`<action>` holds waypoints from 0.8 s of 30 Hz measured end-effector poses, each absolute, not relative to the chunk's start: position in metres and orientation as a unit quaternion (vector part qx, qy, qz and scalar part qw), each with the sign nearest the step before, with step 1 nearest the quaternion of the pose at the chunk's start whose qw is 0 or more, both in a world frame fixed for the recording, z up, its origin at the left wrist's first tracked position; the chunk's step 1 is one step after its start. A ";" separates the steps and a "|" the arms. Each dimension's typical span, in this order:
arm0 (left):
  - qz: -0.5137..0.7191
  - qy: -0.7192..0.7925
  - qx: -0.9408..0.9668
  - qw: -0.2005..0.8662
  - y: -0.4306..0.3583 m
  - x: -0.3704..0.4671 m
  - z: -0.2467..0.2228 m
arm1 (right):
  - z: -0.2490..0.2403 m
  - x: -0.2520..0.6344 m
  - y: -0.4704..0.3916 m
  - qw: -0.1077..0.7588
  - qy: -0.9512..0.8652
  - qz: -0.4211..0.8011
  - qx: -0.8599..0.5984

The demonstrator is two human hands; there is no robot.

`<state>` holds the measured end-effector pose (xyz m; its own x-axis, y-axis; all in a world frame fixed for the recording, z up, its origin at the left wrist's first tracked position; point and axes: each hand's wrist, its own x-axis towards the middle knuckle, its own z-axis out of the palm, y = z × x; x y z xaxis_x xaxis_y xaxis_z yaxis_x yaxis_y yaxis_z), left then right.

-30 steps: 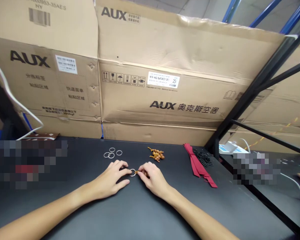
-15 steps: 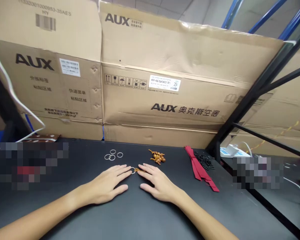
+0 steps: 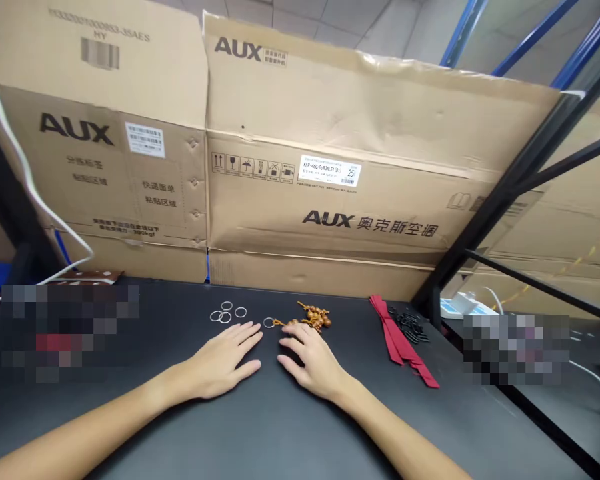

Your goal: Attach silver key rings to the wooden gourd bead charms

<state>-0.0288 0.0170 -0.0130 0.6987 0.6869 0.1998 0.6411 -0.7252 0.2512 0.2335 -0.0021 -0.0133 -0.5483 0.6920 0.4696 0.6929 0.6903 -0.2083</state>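
Observation:
My left hand (image 3: 224, 360) lies palm down on the black table, fingers stretched out and holding nothing. Just beyond its fingertips is a metal split ring (image 3: 269, 323) with an orange cord and wooden beads (image 3: 293, 325) attached. My right hand (image 3: 314, 360) rests palm down too, fingers apart and slightly bent. Its fingertips are at the beaded end and cover part of it; whether they touch it I cannot tell. A small pile of wooden bead pendants (image 3: 316, 313) sits right behind these fingers. Several loose split rings (image 3: 225, 317) lie beyond my left hand.
Red ribbon strips (image 3: 397, 340) and a heap of small black pieces (image 3: 410, 325) lie at the right. Cardboard (image 3: 325, 193) walls off the back. A black metal frame post (image 3: 433, 303) rises at the right. A white cable (image 3: 35, 193) hangs at the left.
The split ring with its beaded cord has moved away from me, up beside the bead pile. More of its beads now show. Both hands stay flat and have shifted slightly.

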 end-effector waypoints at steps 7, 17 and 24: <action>0.126 0.368 0.918 0.080 0.013 -0.029 -0.009 | -0.010 0.227 -0.009 0.249 -0.864 0.024 -0.436; 0.111 0.356 0.924 0.088 0.014 -0.033 -0.008 | -0.010 0.235 -0.007 0.132 -0.879 0.113 -0.445; 0.086 0.357 0.926 0.089 0.014 -0.034 -0.006 | -0.004 0.234 -0.015 0.116 -0.888 0.115 -0.430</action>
<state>-0.0341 0.0142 -0.0065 0.7305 0.6761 0.0965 0.6453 -0.7295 0.2267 0.2340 -0.0150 -0.0040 -0.6041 0.7898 0.1063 0.7365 0.6042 -0.3042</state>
